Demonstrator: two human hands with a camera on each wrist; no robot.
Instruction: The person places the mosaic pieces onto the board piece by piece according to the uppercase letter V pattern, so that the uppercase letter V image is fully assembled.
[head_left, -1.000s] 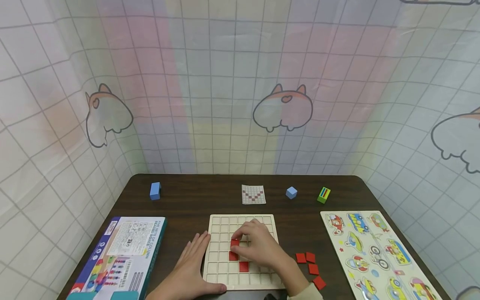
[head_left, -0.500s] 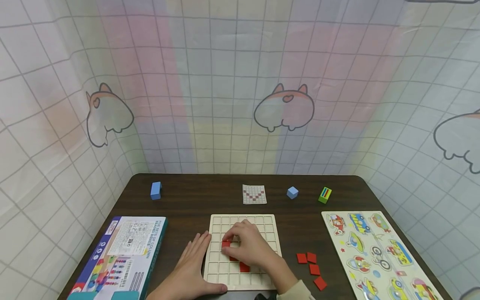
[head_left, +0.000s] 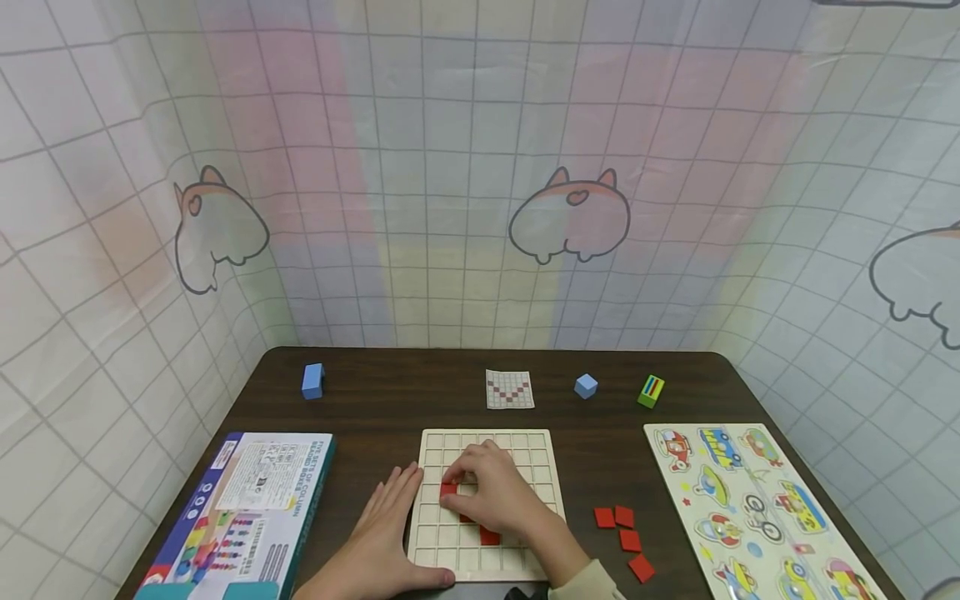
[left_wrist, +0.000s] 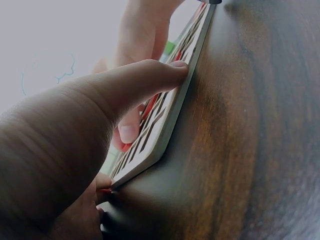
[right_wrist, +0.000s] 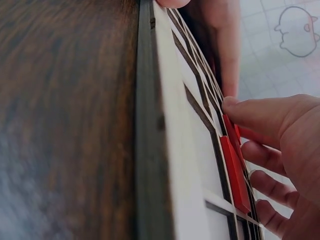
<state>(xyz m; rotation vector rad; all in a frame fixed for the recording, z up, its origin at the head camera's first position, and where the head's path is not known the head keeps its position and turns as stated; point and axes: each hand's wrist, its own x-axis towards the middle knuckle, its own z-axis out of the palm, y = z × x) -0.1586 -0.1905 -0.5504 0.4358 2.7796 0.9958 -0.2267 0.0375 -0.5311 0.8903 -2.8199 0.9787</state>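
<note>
While both hands sit at the lower centre of the head view, items left to right:
box: blue printed box (head_left: 243, 508), lower left, flat on the dark table (head_left: 375, 408).
blue block: (head_left: 312, 380) upper left of tabletop, alone.
left hand: (head_left: 382, 533) flat, fingers straight and together, pressed against left edge of the grid board (head_left: 540, 454); thumb along the near edge.
grid board: pale wood, square cells, lower centre.
red tile: (head_left: 449, 490) thin flat square, bright red, in a left-of-centre cell; two more red tiles just below it toward the near edge, partly hidden.
right hand: (head_left: 495, 492) over board, fingers curled, fingertips pinching the red tile.
pattern card: (head_left: 509, 388) above board, red V on grid.
light blue cube: (head_left: 586, 385) right of card.
green block: (head_left: 649, 390) striped top.
loose red tiles: (head_left: 622, 533) four, right of board.
vehicle puzzle: (head_left: 750, 508) lower right.
</note>
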